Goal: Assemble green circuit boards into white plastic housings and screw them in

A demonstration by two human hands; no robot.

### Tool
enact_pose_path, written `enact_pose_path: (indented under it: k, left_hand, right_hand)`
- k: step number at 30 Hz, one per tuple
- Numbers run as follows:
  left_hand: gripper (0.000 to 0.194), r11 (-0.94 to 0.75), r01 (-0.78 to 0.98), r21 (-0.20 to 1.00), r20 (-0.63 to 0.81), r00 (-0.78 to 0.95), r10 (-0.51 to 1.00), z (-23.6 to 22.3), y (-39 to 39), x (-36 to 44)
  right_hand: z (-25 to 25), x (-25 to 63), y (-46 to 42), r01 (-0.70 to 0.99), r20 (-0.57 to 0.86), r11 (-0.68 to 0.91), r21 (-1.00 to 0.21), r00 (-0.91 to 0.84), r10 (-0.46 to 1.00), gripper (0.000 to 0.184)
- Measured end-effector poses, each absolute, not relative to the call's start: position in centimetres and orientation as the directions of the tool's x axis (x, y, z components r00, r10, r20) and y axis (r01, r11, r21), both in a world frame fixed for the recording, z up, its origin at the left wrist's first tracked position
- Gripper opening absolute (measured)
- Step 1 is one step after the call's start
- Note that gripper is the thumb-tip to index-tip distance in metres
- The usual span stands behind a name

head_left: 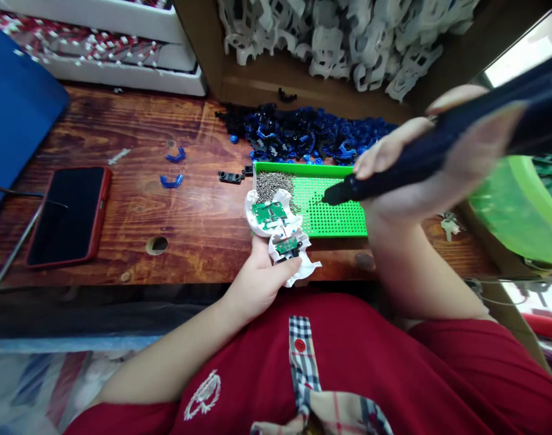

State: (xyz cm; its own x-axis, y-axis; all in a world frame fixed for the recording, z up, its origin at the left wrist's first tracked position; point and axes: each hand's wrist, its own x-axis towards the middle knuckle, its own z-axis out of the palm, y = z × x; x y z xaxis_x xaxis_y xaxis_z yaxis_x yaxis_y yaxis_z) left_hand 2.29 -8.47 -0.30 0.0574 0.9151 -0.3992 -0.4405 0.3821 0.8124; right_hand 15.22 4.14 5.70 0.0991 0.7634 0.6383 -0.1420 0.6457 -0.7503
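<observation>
My left hand [258, 275] is closed around a white plastic housing [276, 232] that carries small green circuit boards, held at the near edge of the wooden bench. My right hand [439, 163] grips a dark electric screwdriver [421, 157] whose tip hovers over a green perforated screw tray [339, 208]. A heap of small silver screws [273, 183] lies at the tray's left end, just behind the housing.
A pile of blue and black plastic parts [303, 133] lies behind the tray, with white parts [348, 36] heaped in a box above. A red-cased phone [70, 214] rests at the left, two blue clips [171, 180] nearby. A green bowl [520, 211] sits at the right.
</observation>
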Motion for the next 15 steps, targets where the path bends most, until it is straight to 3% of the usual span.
enact_pose_path:
  k: [7,15]
  left_hand:
    - [0.068,0.358,-0.494,0.793,-0.365,0.086,0.927,-0.7,-8.5,2.1]
    - [0.072,0.374,-0.476,0.796,-0.407,0.036,0.913,-0.8,-8.5,2.4]
  right_hand:
    - [0.3,15.1,9.7,0.178,0.677,0.673,-0.718,-0.044,0.735,0.034]
    - [-1.1,15.0,10.8,0.021,0.734,0.734,-0.679,0.015,0.679,0.023]
